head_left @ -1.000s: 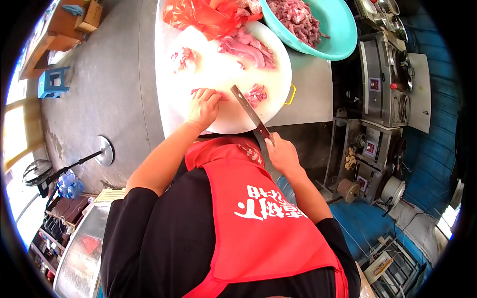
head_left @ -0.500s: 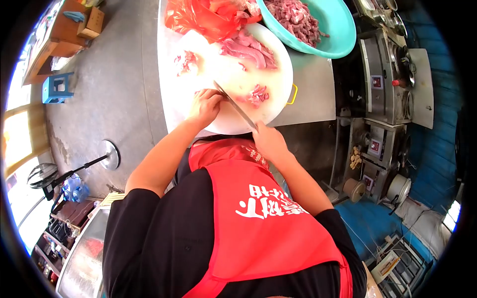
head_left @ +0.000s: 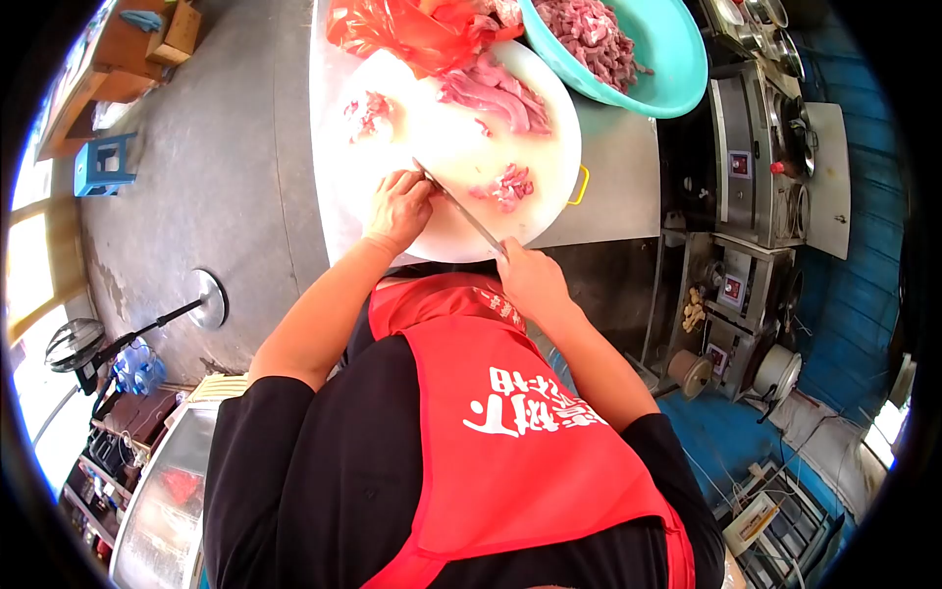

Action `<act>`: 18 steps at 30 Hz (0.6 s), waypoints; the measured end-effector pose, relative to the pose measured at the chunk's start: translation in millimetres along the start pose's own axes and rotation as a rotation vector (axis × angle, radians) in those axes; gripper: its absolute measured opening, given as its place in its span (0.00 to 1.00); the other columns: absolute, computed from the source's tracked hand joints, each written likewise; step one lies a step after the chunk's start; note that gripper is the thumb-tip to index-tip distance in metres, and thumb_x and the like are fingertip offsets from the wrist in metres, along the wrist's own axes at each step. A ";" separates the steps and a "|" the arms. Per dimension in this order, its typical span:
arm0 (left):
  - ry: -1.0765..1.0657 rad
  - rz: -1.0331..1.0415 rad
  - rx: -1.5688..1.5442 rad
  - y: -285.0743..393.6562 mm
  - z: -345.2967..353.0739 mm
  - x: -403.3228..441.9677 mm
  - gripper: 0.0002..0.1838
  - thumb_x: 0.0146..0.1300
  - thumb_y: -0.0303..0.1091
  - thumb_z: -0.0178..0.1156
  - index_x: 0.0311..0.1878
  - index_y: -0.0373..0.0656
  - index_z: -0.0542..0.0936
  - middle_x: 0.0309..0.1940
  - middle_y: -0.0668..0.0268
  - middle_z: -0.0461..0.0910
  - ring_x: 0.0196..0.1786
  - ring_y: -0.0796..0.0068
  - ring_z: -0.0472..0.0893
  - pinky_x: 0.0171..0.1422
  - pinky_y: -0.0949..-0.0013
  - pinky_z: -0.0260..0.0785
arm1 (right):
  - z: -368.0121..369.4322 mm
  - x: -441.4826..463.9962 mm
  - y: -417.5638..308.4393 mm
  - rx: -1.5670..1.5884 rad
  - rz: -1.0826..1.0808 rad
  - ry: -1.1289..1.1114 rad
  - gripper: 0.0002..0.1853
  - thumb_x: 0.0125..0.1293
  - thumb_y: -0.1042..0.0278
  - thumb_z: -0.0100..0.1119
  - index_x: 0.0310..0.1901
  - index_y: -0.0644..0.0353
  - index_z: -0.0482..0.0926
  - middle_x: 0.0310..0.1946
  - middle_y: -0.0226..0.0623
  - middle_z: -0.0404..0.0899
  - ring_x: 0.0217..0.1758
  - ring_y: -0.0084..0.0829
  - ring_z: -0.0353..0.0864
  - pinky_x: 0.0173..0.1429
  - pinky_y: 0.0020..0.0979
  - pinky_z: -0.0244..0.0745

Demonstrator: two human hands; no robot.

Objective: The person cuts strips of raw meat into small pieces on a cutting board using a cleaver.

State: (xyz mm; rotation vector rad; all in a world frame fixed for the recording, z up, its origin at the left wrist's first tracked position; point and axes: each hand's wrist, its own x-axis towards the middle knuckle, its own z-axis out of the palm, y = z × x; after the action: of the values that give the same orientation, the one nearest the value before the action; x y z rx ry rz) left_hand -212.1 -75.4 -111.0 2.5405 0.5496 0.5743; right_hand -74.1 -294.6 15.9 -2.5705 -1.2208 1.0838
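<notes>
My right hand (head_left: 531, 279) is closed around the handle of a knife (head_left: 463, 210), whose blade points up and left across a round white chopping board (head_left: 551, 167). Beside the blade tip, my left hand (head_left: 399, 208) rests on the board with its fingers curled down. What lies beneath those fingers is hidden. A small heap of cut meat (head_left: 510, 187) is right of the blade, and another pile of meat bits (head_left: 369, 116) sits further up on the left. Long raw meat strips (head_left: 498, 98) lie at the board's far side.
A red plastic bag (head_left: 412, 34) overlaps the board's far edge. At the far right of the table stands a teal basin (head_left: 677, 61) holding cut meat (head_left: 589, 44). The board has a yellow handle (head_left: 581, 185). A standing fan (head_left: 78, 346) and blue stool (head_left: 105, 165) are left on the floor.
The knife tip and my left hand have shifted slightly to the left on the board. My right hand keeps its grip on the knife. The whole view has tilted a little.
</notes>
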 end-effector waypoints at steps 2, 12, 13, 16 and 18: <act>0.011 -0.019 -0.001 3.9 -0.3 -4.8 0.11 0.59 0.26 0.66 0.44 0.49 0.88 0.50 0.67 0.86 0.59 0.56 0.83 0.68 0.52 0.74 | 14.8 20.5 -6.1 0.037 -0.086 0.109 0.14 0.82 0.57 0.54 0.50 0.62 0.77 0.36 0.58 0.87 0.42 0.65 0.87 0.48 0.61 0.81; 0.049 -0.096 -0.187 -11.1 -11.5 -1.0 0.10 0.59 0.26 0.66 0.44 0.47 0.87 0.48 0.67 0.86 0.56 0.58 0.83 0.65 0.55 0.76 | 8.4 -23.6 52.9 0.069 0.047 -0.019 0.17 0.81 0.55 0.54 0.53 0.62 0.77 0.38 0.61 0.87 0.44 0.65 0.87 0.51 0.62 0.80; 0.037 -0.054 -0.123 -12.7 -13.9 -3.4 0.10 0.59 0.26 0.66 0.44 0.47 0.86 0.48 0.66 0.86 0.56 0.58 0.83 0.64 0.54 0.76 | 2.8 -29.5 53.3 0.121 0.052 -0.014 0.16 0.82 0.55 0.54 0.53 0.62 0.77 0.38 0.61 0.87 0.44 0.66 0.87 0.51 0.62 0.80; 0.030 -0.003 -0.054 -11.5 -11.9 -5.1 0.10 0.58 0.26 0.67 0.44 0.46 0.85 0.47 0.65 0.85 0.56 0.57 0.83 0.62 0.53 0.76 | -6.2 -27.8 28.0 0.114 0.051 0.040 0.16 0.82 0.55 0.53 0.53 0.61 0.78 0.37 0.60 0.88 0.43 0.65 0.87 0.50 0.61 0.80; 0.036 0.011 -0.045 -10.5 -10.2 -3.6 0.10 0.58 0.26 0.67 0.43 0.47 0.85 0.46 0.65 0.85 0.56 0.57 0.83 0.61 0.53 0.76 | -5.5 -19.4 9.8 0.013 -0.001 0.110 0.14 0.83 0.56 0.53 0.53 0.60 0.78 0.35 0.57 0.88 0.41 0.63 0.88 0.48 0.60 0.81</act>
State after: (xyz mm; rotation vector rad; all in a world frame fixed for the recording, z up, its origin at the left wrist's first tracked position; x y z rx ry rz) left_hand -222.8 -65.0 -109.4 2.4967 0.5301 0.6303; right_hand -72.6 -313.8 27.3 -2.5809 -1.1858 0.9333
